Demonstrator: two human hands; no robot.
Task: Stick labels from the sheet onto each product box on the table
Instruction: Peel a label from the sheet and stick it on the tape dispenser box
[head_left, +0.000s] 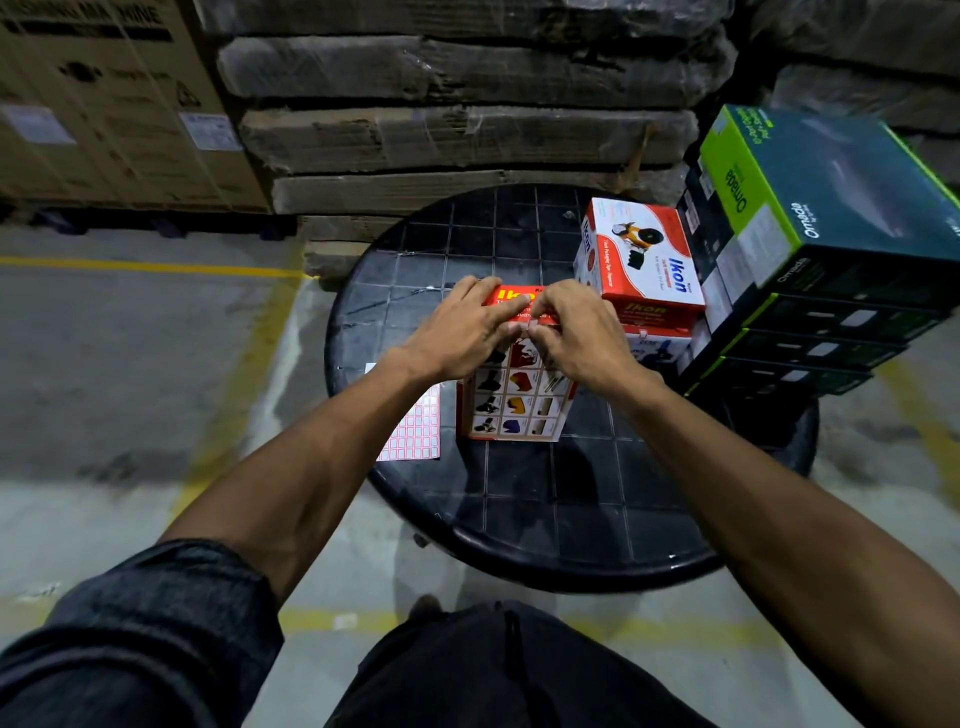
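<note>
Head view: round black table (519, 525) with a grid-pattern top, standing on a concrete floor (130, 364) with yellow lines. Red box (519, 400) stands mid-table, its near face showing a grid of product photos, red "Ikon" top mostly under the hands. Left hand (462, 332) lies on the box top, fingers spread over the far left edge, thumb tucked in toward the other hand. Right hand (571, 338) sits on the box's top near edge, fingers curled, tips meeting the left thumb. A small white label (531, 326) shows right between the two hands at that edge; looks pinched or pressed by the right fingertips, but exact contact is too small to tell. Label sheet (413, 431) lies flat on the table just left of the red box, pink-outlined labels in rows, upper part hidden under the left forearm. White Ikon box (641, 260) sits behind and right of the red one, stacked on another box (657, 345) of the same kind, only partly visible. Further right a stack of dark Omada boxes (810, 249) with green edges, top one tilted, at the table's right edge. Background: stacked flat cartons (467, 104) wrapped in film, a big brown carton (104, 104) at left. Dark sleeve rolled up on the left arm.
</note>
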